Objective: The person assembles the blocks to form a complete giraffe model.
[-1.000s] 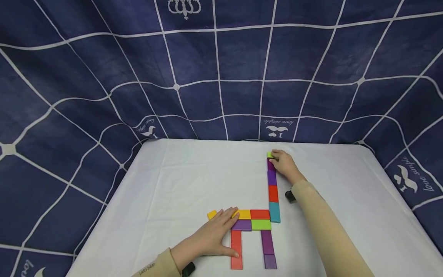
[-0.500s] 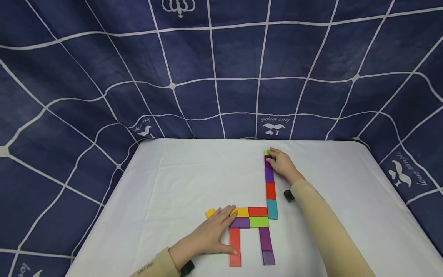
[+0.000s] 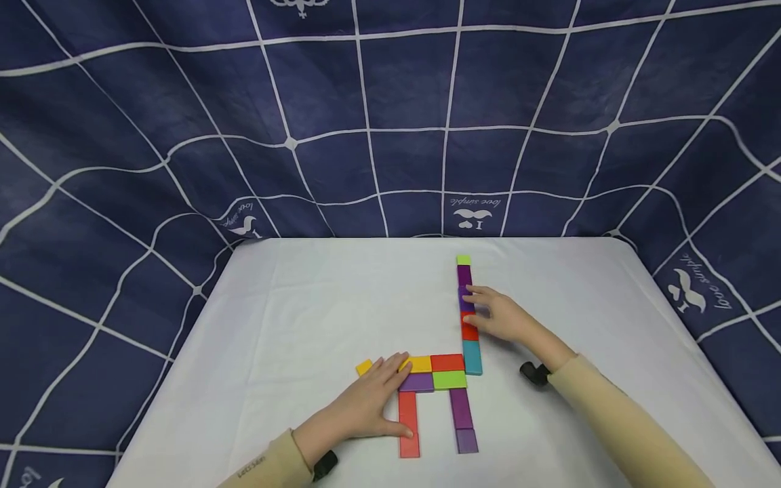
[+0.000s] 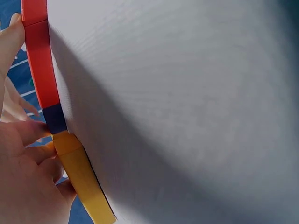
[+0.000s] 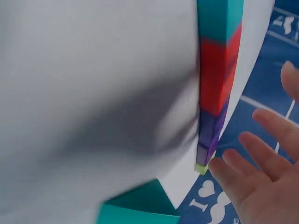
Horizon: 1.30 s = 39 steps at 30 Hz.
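Flat coloured blocks lie in a joined figure. A vertical column runs from a lime block (image 3: 464,259) through a dark purple block (image 3: 464,274), a purple one and a red one to a teal block (image 3: 472,358). My right hand (image 3: 502,318) hovers at its right side, fingers spread, with nothing visibly held. Below are two rows, including a yellow block (image 3: 421,364) and a purple block (image 3: 416,382). My left hand (image 3: 369,400) rests over their left end, fingers extended, thumb touching a red leg block (image 3: 407,410). The hand partly hides the blocks beneath.
A second leg of purple blocks (image 3: 461,409) stands to the right of the red one. A tilted yellow block (image 3: 363,367) juts out at the left. Blue gridded cloth (image 3: 403,163) hangs behind the white table (image 3: 305,298). A teal shape (image 5: 140,205) shows low in the right wrist view.
My right hand has let go of the column's top and moved toward me and slightly right, its fingers spreading. The left hand keeps its place on the blocks. The head view has shifted slightly.
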Each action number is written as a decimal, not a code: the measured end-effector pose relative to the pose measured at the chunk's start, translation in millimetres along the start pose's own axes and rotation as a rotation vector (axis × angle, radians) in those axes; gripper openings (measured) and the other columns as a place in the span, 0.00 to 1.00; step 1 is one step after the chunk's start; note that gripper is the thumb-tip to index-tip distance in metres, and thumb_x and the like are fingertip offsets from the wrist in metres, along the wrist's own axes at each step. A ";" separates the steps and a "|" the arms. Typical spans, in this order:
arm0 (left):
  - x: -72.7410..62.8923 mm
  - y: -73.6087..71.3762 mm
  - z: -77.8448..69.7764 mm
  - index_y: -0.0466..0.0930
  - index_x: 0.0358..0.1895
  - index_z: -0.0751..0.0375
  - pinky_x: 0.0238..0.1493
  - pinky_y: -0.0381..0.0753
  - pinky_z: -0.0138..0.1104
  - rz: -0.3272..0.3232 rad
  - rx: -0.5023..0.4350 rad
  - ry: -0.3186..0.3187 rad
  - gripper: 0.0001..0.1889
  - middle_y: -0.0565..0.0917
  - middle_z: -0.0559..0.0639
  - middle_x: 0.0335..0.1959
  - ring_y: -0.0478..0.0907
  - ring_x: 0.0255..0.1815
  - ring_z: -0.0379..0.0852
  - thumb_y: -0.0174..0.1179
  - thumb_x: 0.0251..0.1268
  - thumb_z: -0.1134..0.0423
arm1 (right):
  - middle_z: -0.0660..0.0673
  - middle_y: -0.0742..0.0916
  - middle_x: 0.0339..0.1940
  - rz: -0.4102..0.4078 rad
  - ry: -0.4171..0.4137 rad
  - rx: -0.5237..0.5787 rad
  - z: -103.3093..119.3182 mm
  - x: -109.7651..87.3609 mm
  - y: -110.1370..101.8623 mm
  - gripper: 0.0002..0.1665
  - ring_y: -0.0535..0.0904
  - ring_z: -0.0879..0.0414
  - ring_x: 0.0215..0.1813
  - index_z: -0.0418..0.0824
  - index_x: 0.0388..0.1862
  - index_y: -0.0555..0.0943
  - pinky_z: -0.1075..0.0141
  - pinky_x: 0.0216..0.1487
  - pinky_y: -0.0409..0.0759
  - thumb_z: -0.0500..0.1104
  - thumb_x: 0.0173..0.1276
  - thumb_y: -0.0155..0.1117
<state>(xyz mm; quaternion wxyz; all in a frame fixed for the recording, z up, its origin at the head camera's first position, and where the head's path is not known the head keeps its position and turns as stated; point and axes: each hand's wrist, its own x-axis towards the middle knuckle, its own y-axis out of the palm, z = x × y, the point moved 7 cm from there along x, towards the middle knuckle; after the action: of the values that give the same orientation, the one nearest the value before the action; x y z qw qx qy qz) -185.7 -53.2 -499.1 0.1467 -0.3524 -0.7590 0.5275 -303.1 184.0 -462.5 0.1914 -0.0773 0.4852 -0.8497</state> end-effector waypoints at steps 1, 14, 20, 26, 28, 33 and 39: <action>0.1 -0.2 0.2 0.55 0.78 0.57 0.79 0.53 0.47 0.002 0.000 -0.001 0.57 0.50 0.51 0.81 0.48 0.81 0.50 0.61 0.50 0.25 | 0.36 0.71 0.73 0.010 -0.015 0.001 2.8 -8.8 3.1 0.32 0.65 0.35 0.73 0.36 0.67 0.75 0.38 0.69 0.69 0.49 0.67 0.66; 1.3 -4.0 2.5 0.54 0.78 0.57 0.80 0.53 0.47 0.006 -0.006 -0.013 0.57 0.51 0.51 0.81 0.49 0.81 0.49 0.63 0.50 0.27 | 0.41 0.67 0.77 0.063 -0.144 -0.040 14.3 -65.0 34.6 0.42 0.60 0.39 0.76 0.49 0.71 0.72 0.43 0.69 0.71 0.50 0.58 0.76; 0.3 -3.4 1.5 0.55 0.78 0.58 0.79 0.53 0.47 0.001 -0.007 -0.010 0.56 0.51 0.51 0.81 0.50 0.81 0.49 0.63 0.50 0.28 | 0.41 0.67 0.77 0.060 -0.145 -0.079 14.2 -63.8 37.4 0.41 0.63 0.40 0.75 0.49 0.71 0.72 0.45 0.67 0.74 0.50 0.59 0.75; 0.4 -1.4 1.7 0.54 0.78 0.57 0.80 0.53 0.47 0.000 -0.005 -0.008 0.57 0.51 0.51 0.81 0.49 0.81 0.49 0.63 0.50 0.27 | 0.40 0.68 0.76 0.052 -0.146 -0.086 11.9 -63.3 38.4 0.40 0.66 0.40 0.74 0.48 0.70 0.74 0.46 0.67 0.74 0.50 0.57 0.76; 0.5 -0.9 1.8 0.54 0.78 0.57 0.80 0.52 0.47 0.000 -0.003 -0.009 0.57 0.51 0.51 0.81 0.49 0.81 0.49 0.62 0.50 0.27 | 0.40 0.69 0.76 0.053 -0.141 -0.088 11.4 -63.4 38.1 0.41 0.66 0.40 0.74 0.48 0.70 0.74 0.46 0.67 0.74 0.50 0.57 0.76; 0.2 -0.9 0.3 0.54 0.78 0.57 0.80 0.52 0.47 -0.005 -0.006 -0.001 0.57 0.51 0.51 0.81 0.49 0.81 0.49 0.63 0.50 0.27 | 0.40 0.69 0.75 0.051 -0.143 -0.095 11.4 -64.3 37.7 0.41 0.66 0.39 0.74 0.47 0.69 0.74 0.47 0.67 0.74 0.50 0.56 0.77; 0.6 -1.6 -2.2 0.55 0.78 0.59 0.79 0.53 0.48 -0.010 -0.008 0.012 0.57 0.52 0.52 0.81 0.50 0.81 0.49 0.64 0.50 0.28 | 0.39 0.71 0.74 0.039 -0.146 -0.096 12.5 -65.6 36.9 0.41 0.67 0.40 0.73 0.43 0.68 0.75 0.49 0.67 0.75 0.50 0.55 0.77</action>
<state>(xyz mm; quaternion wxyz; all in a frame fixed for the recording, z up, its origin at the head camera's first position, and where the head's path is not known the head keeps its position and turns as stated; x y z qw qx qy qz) -185.4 -51.5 -496.9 0.1524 -0.3522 -0.7620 0.5216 -229.9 183.6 -484.0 0.2387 -0.1387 0.5116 -0.8137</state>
